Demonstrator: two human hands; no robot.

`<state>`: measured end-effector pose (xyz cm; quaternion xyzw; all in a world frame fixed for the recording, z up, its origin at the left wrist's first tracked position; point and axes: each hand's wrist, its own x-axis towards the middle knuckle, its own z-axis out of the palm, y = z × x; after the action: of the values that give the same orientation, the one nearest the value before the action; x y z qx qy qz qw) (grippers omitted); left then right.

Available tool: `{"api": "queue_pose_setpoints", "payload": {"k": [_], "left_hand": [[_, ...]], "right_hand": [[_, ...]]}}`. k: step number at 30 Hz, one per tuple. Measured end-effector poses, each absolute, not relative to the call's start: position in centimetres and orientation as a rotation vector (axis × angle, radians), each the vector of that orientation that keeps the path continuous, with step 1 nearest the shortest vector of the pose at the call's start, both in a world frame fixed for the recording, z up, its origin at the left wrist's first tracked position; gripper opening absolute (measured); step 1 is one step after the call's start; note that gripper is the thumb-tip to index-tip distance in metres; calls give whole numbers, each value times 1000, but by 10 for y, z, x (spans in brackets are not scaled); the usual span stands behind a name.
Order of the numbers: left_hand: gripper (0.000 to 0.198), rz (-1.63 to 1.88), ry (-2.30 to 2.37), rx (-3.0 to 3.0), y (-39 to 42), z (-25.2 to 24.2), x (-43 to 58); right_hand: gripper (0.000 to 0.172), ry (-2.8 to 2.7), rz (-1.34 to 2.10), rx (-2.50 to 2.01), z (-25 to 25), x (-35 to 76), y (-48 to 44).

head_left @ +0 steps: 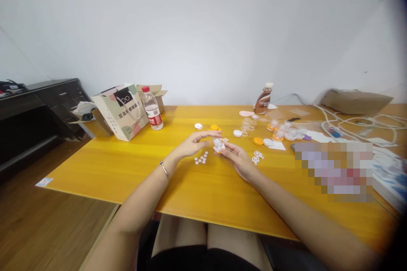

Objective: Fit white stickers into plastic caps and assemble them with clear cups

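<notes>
My right hand [238,157] grips a small clear plastic part with an orange base [219,146] between thumb and fingers. Across from it, my left hand [194,143] has its fingers stretched out, reaching over the top of the part; whether they touch it I cannot tell. Several small white discs [201,160] lie on the table below my left hand. White spoked pieces [257,155] are to the right of my right hand. Just beyond the hands are an orange ring-shaped piece [215,127], a white round cap [198,126] and another white round piece [237,133].
A paper gift bag [118,114], a red-capped water bottle [153,112] and cardboard boxes stand at the left. At the right are a brown drink bottle [263,99], an orange disc [258,141], clear-and-orange parts [282,131], white cables [330,125] and a brown package [354,102].
</notes>
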<state>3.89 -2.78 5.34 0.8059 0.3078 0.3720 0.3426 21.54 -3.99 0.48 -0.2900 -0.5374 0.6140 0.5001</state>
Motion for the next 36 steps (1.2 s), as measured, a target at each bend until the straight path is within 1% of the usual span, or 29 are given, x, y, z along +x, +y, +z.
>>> {"api": "queue_pose_setpoints", "payload": {"k": [3, 5, 7, 9, 12, 15, 17, 20, 23, 25, 33, 36], "left_hand": [[35, 1061, 982, 2147, -28, 57, 35], [30, 1054, 1049, 2206, -27, 57, 34], [24, 997, 973, 2264, -24, 57, 32], [26, 1023, 973, 2242, -21, 56, 30], [30, 983, 1129, 2179, -22, 55, 31], [25, 856, 999, 2304, -29, 56, 36], [26, 887, 868, 2389, -34, 58, 38], [33, 957, 990, 2382, -36, 59, 39], [30, 866, 1145, 2376, -34, 56, 42], [30, 826, 1101, 2437, -34, 54, 43], [23, 895, 948, 2515, -36, 49, 44], [25, 890, 933, 2529, -37, 46, 48]], "right_hand": [[33, -1336, 1435, -745, 6, 217, -39], [36, -1375, 1420, -756, 7, 217, -39], [38, -1404, 1412, -763, 8, 218, -40], [38, -1427, 1379, -780, 9, 217, -40], [38, -1492, 1317, -794, 9, 216, -40], [40, -1548, 1298, -787, 8, 216, -40], [41, -1553, 1285, -800, 8, 217, -39], [39, -1569, 1245, -811, 10, 217, -39], [40, -1635, 1244, -797, 12, 217, -41], [41, -1670, 1258, -780, 13, 219, -42], [39, -1736, 1231, -719, 9, 226, -43], [34, -1826, 1130, -767, 7, 223, -41]]}}
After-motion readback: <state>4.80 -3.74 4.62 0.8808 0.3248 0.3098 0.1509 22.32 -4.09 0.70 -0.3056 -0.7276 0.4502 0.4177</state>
